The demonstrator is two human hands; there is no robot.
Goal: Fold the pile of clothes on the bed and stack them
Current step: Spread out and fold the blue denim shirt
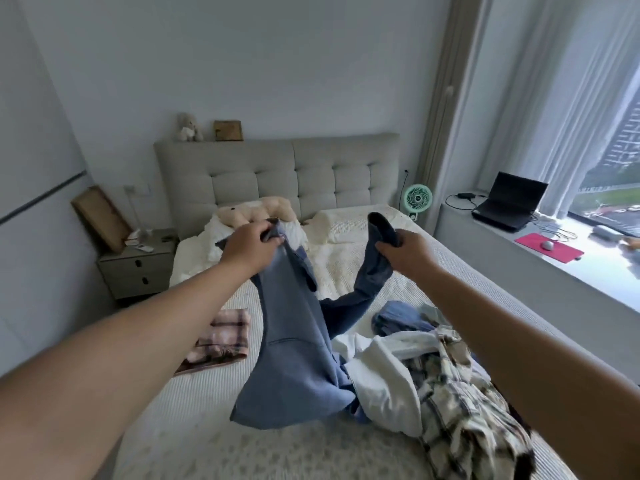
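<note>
Both forearms are seen stretched forward from the bottom corners of the head view, over the bed (194, 403). A blue sweatshirt (294, 348) is held up between the hands, clear of the bed over most of its length. The left hand (247, 245) is curled round a bunch of cloth at the top of the garment's body, and the right hand (403, 249) is closed round the dark cuff end of one sleeve. The hands are held at about the same height and well apart. From the left hand the body of the sweatshirt hangs straight down, so that its long axis runs from that hand toward the camera, with the hem just above the bed. From the right hand the sleeve slopes down and inward to join the body low in the middle. The garment is thus gripped unevenly: body on one side, sleeve on the other. The coming move is judged to turn on this, since the sweatshirt must be laid flat before it can be folded, and bare bed lies below and to the left of the hanging hem. The unfolded pile (433, 386) of white and plaid clothes lies to the right, beneath the right forearm, touching the lower edge of the sweatshirt. A folded plaid garment (221, 337) lies on the bed to the left, under the left forearm, where the stack is judged to have been begun.
</note>
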